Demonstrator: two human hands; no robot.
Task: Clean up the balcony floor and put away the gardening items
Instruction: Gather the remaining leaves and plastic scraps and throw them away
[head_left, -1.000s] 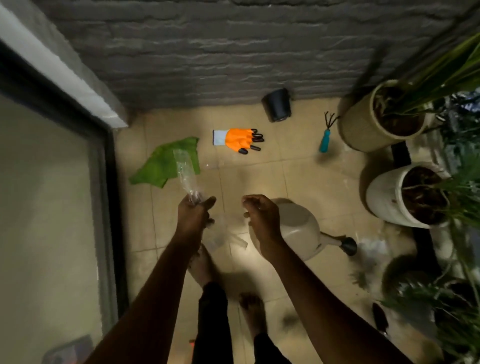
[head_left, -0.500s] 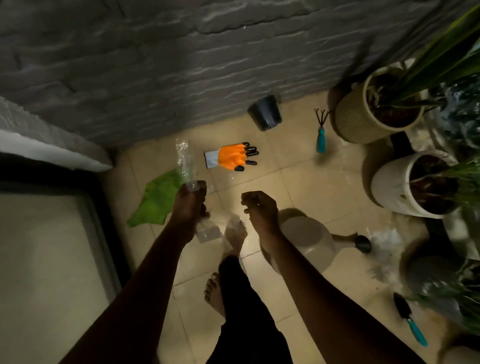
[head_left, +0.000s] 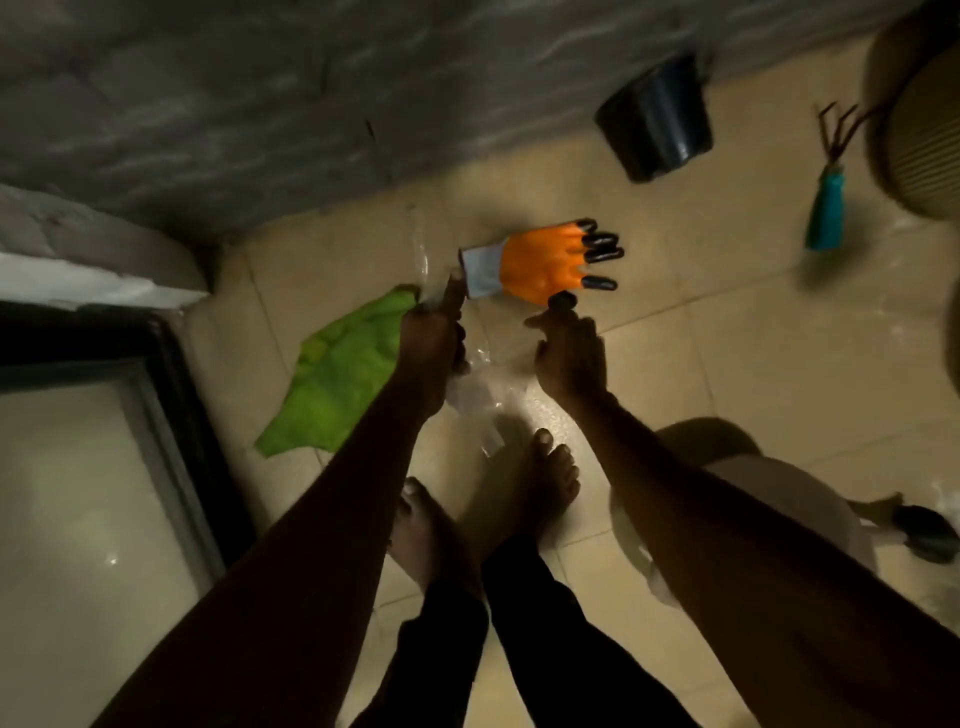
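My left hand (head_left: 434, 338) grips a clear plastic bag (head_left: 475, 395) that sticks up above the fist and hangs below it. My right hand (head_left: 569, 353) is stretched forward with loosely curled fingers holding nothing, just short of an orange glove (head_left: 540, 262) with black fingertips lying on the tiled floor. A green cloth (head_left: 337, 374) lies crumpled on the floor under my left forearm. A teal-handled hand rake (head_left: 827, 208) lies at the right, and a small black pot (head_left: 657, 119) lies tipped over by the wall.
A beige watering can (head_left: 810, 499) stands behind my right forearm. A ribbed beige planter (head_left: 919, 140) fills the upper right corner. A grey brick wall (head_left: 311, 104) runs along the top, and a sliding door frame (head_left: 176, 415) is at the left. My bare feet (head_left: 545, 483) stand mid-floor.
I have stepped closer to the wall; the glove and cloth look larger. Both hands have moved forward, the right one nearing the orange glove. The left still holds the plastic bag.
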